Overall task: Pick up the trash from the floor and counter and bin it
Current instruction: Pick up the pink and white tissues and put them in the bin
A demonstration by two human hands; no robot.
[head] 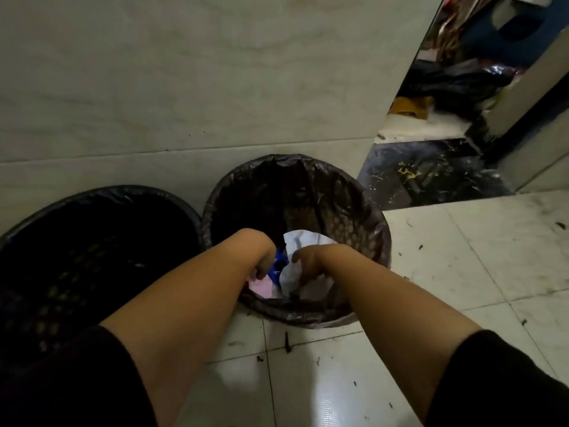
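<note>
A mesh bin lined with a dark plastic bag stands on the floor against the wall. Both of my hands reach down into it. My left hand is curled over a pink paper beside a blue wrapper. My right hand is closed on crumpled white paper. More white paper lies deeper in the bin behind my hands. My fingertips are partly hidden by the trash.
A second, larger black-lined bin stands touching the first on its left. A pale tiled wall rises behind both. White floor tiles carry small dark scraps. A doorway at the right shows a dark threshold and black bags.
</note>
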